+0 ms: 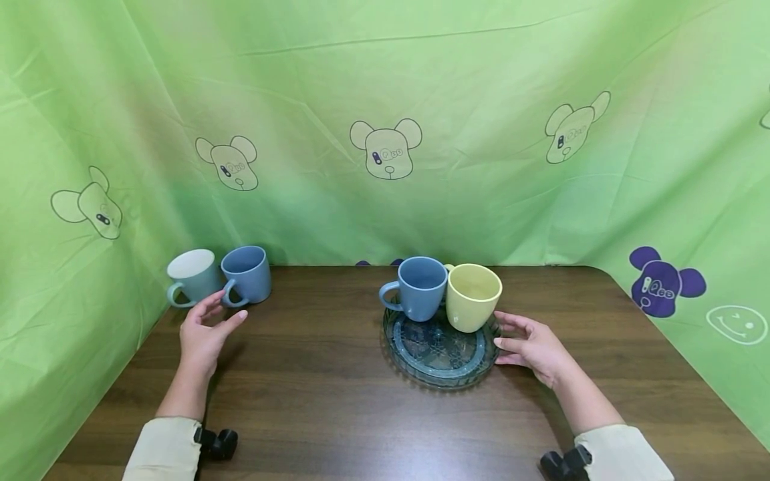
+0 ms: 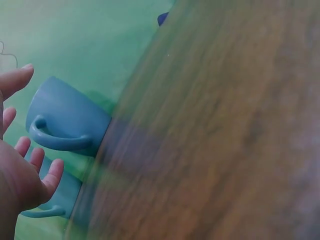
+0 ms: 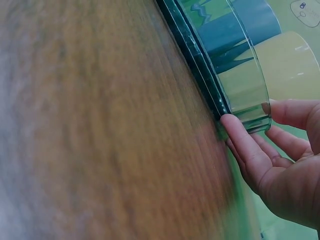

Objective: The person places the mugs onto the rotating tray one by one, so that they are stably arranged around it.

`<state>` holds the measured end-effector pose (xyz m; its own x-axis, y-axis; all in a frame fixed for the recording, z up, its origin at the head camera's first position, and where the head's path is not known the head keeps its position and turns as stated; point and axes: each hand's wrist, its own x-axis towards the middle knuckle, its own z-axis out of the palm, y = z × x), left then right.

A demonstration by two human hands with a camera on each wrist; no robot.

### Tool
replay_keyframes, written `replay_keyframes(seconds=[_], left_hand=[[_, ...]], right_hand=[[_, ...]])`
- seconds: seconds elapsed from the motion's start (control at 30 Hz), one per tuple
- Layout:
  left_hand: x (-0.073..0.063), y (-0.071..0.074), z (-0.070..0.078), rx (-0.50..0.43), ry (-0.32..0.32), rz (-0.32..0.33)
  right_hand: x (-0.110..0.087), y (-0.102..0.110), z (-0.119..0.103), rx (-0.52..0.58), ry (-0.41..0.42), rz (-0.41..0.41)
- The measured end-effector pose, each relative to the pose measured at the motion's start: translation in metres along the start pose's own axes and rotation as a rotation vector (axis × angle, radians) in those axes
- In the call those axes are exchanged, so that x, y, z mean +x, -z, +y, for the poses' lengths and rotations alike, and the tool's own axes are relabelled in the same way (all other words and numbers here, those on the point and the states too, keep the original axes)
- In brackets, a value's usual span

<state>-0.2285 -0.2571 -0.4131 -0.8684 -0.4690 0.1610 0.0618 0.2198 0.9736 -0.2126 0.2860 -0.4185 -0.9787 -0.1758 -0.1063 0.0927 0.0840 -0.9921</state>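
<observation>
Head view: my right hand (image 1: 532, 347) grips the round, dark translucent tray (image 1: 439, 354), presumably steadying it; my left hand (image 1: 201, 335) hovers wide near the left-side handled blue mug (image 1: 251, 275).

The right wrist view blurs the tabletop (image 3: 110, 125) and crops the glass dish (image 3: 206, 72).

A right hand (image 1: 532, 346) is touching a glass tray (image 1: 438, 355).
A blue mug (image 1: 421, 294) and a yellow mug (image 1: 472, 302) are standing in it; the left hand (image 1: 203, 337) is hovering near a teal mug (image 1: 201, 279) and a second blue mug (image 1: 252, 280).
</observation>
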Motion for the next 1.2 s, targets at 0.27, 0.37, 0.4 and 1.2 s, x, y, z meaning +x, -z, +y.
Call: replay_keyframes(seconds=[0.27,0.37,0.4,1.2], left_hand=[[0.011,-0.002,-0.007,0.006,-0.032,0.038],[0.016,-0.003,-0.008,-0.002,-0.008,0.046],[0.017,-0.003,-0.008,-0.005,0.005,0.045],[0.037,-0.019,-0.021,-0.004,0.108,0.111]], right_hand=[[0.0,0.001,0.001,0.003,0.012,-0.01],[0.0,0.0,0.001,0.008,0.013,-0.005],[0.0,0.0,0.001,0.008,0.014,-0.006],[-0.001,0.001,0.002,0.021,0.019,-0.009]])
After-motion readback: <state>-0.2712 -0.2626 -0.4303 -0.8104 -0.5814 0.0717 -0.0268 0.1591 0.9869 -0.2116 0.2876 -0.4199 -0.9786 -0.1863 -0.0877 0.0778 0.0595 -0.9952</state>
